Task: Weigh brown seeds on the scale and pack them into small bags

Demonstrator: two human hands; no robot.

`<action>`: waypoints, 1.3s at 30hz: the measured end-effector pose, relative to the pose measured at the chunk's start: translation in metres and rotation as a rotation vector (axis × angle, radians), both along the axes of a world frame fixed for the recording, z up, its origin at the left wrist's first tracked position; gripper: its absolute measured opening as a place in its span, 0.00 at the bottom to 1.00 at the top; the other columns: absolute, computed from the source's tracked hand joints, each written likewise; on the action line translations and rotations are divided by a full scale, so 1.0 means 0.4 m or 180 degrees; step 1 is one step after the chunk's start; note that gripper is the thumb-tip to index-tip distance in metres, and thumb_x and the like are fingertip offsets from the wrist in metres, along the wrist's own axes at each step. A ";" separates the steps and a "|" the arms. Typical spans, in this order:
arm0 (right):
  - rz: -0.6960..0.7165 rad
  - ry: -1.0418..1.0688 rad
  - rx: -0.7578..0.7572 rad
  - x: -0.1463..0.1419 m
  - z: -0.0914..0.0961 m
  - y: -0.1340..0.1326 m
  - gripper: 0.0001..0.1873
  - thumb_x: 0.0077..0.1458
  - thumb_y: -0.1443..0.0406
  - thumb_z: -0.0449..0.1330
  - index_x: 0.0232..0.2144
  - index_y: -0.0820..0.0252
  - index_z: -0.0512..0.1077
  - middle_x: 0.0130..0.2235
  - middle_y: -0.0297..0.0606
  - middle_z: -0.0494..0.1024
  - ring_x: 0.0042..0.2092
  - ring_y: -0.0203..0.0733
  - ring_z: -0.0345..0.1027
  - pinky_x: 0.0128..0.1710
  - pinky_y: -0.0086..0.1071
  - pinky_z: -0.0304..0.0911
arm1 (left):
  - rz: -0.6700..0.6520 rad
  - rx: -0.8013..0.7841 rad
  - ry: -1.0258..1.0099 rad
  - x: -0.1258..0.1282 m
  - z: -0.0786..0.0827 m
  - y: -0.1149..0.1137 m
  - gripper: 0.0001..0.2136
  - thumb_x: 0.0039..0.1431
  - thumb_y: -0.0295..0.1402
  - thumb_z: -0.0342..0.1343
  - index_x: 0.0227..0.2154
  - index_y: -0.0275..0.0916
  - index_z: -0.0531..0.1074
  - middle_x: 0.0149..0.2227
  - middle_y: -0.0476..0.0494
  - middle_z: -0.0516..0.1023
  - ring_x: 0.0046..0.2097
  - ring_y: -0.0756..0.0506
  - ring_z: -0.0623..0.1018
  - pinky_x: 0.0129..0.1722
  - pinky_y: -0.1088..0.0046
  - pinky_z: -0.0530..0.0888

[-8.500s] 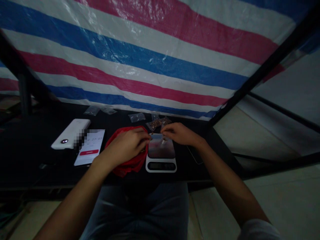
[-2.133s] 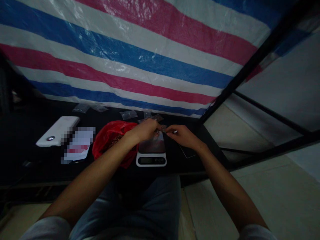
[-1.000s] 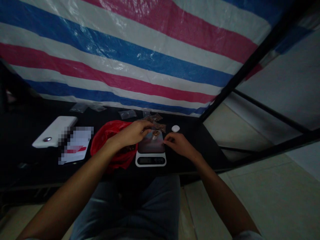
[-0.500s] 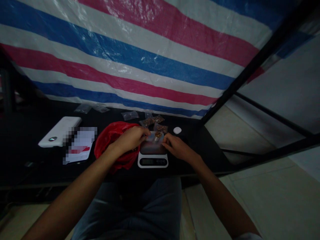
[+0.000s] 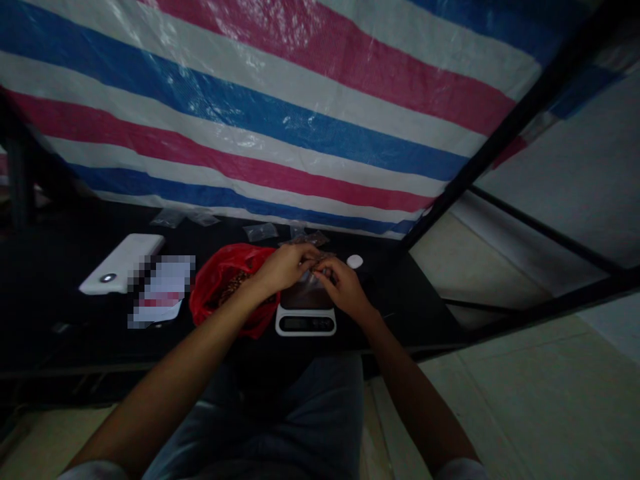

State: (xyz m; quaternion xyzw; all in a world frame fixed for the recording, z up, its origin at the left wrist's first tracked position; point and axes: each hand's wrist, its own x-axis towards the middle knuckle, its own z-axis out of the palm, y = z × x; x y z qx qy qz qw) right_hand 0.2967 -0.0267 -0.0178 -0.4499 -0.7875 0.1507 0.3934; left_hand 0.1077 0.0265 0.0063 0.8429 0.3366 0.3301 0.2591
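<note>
Above scale (image 5: 305, 323), left hand (image 5: 285, 267) and right hand (image 5: 343, 288) have just met, both pinching what looks like a clear pouch (image 5: 311, 277).

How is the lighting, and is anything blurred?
Head view: the black table is underexposed; glare sits on the striped tarp; a pixelated patch masks something left of the red bag; the left hand and right hand are dark, grip unreadable.

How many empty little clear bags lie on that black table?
3: two clear bags side by side far left by the tarp, one behind the red bag. The left hand and right hand may hide more.
</note>
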 end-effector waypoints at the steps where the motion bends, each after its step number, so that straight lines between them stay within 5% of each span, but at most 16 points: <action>1: 0.0029 -0.0003 0.0044 0.003 -0.001 -0.002 0.03 0.64 0.64 0.59 0.37 0.57 0.72 0.40 0.39 0.78 0.43 0.43 0.71 0.48 0.37 0.66 | -0.0019 -0.0005 -0.0032 -0.001 0.000 -0.002 0.10 0.63 0.28 0.54 0.43 0.40 0.79 0.46 0.43 0.84 0.48 0.44 0.81 0.50 0.70 0.74; 5: 0.0053 0.0083 0.0117 0.012 0.002 -0.005 0.04 0.64 0.65 0.60 0.37 0.56 0.76 0.43 0.42 0.78 0.49 0.45 0.72 0.52 0.40 0.66 | -0.0093 -0.0055 -0.0083 -0.002 0.003 -0.006 0.12 0.64 0.29 0.53 0.45 0.40 0.79 0.47 0.43 0.84 0.48 0.44 0.81 0.50 0.69 0.75; 16: -0.0178 0.0155 0.0083 0.033 -0.008 -0.003 0.08 0.65 0.63 0.57 0.40 0.56 0.77 0.42 0.42 0.79 0.46 0.44 0.72 0.47 0.38 0.67 | -0.0081 0.0009 0.0089 -0.021 -0.003 -0.013 0.14 0.64 0.28 0.50 0.47 0.40 0.78 0.49 0.43 0.83 0.52 0.43 0.80 0.55 0.68 0.73; 28: 0.0117 -0.1066 -0.0320 0.061 0.007 -0.037 0.04 0.63 0.67 0.61 0.36 0.58 0.77 0.39 0.39 0.77 0.43 0.42 0.70 0.44 0.35 0.65 | 0.0317 -0.0306 0.1446 -0.220 -0.003 -0.105 0.14 0.66 0.34 0.47 0.41 0.44 0.80 0.42 0.42 0.84 0.42 0.39 0.82 0.42 0.64 0.74; 39: 0.0126 -0.0978 -0.0247 0.047 0.033 -0.030 0.05 0.63 0.66 0.61 0.35 0.57 0.77 0.38 0.38 0.77 0.40 0.41 0.70 0.42 0.35 0.64 | 0.0403 -0.0080 0.1452 -0.307 -0.062 -0.110 0.16 0.66 0.37 0.47 0.47 0.44 0.79 0.51 0.42 0.81 0.52 0.39 0.79 0.55 0.62 0.73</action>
